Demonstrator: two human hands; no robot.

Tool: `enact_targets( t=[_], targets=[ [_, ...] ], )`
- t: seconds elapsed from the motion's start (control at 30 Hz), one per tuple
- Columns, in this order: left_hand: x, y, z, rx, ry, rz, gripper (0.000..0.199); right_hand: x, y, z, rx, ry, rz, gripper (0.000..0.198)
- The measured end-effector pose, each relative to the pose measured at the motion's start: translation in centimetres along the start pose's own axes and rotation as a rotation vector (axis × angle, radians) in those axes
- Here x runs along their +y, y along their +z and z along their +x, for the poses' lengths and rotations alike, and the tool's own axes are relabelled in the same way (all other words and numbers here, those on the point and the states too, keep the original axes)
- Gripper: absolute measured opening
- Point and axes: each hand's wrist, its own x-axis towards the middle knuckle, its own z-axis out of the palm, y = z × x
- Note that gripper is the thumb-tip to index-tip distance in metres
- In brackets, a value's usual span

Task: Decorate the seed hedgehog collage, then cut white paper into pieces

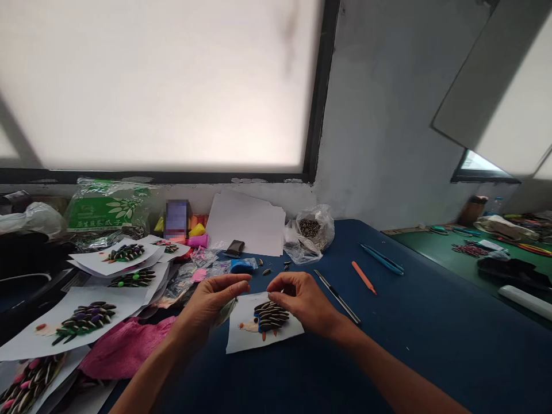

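Observation:
A small white card [241, 342] lies on the blue table with a hedgehog picture [272, 316] on it. Rows of sunflower seeds form the back over blue clay, with a pale snout and orange-brown feet. My left hand [211, 299] is held over the card's left edge, thumb and index fingertip close together. Above the seeds, my right hand [297, 296] has its thumb and index finger pinched. Whatever is between the fingertips of either hand is too small to make out. A clear plastic piece [226, 310] shows beneath my left hand.
Finished seed pictures [86, 319] and a pink cloth [125, 348] lie left. Behind are blue clay [244, 265], loose seeds [266, 272], white paper [245, 221] and a bag of seeds [310, 229]. A metal tool [338, 298], orange pencil-shaped tool [364, 278] and blue tweezers [382, 259] lie right.

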Motion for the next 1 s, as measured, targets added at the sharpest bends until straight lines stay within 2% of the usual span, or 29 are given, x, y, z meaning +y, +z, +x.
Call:
enact_targets(
  t=[0.13,0.27,0.43,0.53,0.8,0.93,1.0],
  targets=[
    [-0.23,-0.14,0.11,-0.068,0.048,0.04,0.041,-0.04,-0.09,0.0,0.034,-0.024,-0.109,0.02],
    [-0.4,0.04,0.09,-0.09,0.048,0.023,0.043,0.0,0.01,0.03,0.008,-0.003,-0.167,0.012],
    [-0.16,0.36,-0.17,-0.108,0.061,0.147,0.049,0.13,0.15,0.04,0.029,-0.04,-0.195,0.018],
    [-0.19,0.42,-0.25,-0.135,0.048,0.193,0.053,0.14,0.25,0.03,0.043,-0.058,-0.205,0.014],
    [-0.71,0.32,-0.12,-0.18,0.114,0.166,0.043,0.19,0.36,-0.09,0.012,-0.043,-0.261,0.007],
    [-0.59,0.38,-0.24,-0.177,0.106,0.255,0.05,0.36,0.53,-0.12,0.036,-0.086,-0.351,0.018],
    [-0.55,0.47,-0.33,-0.178,0.079,0.263,0.053,0.42,0.55,-0.07,0.059,-0.108,-0.385,0.017]
  ],
)
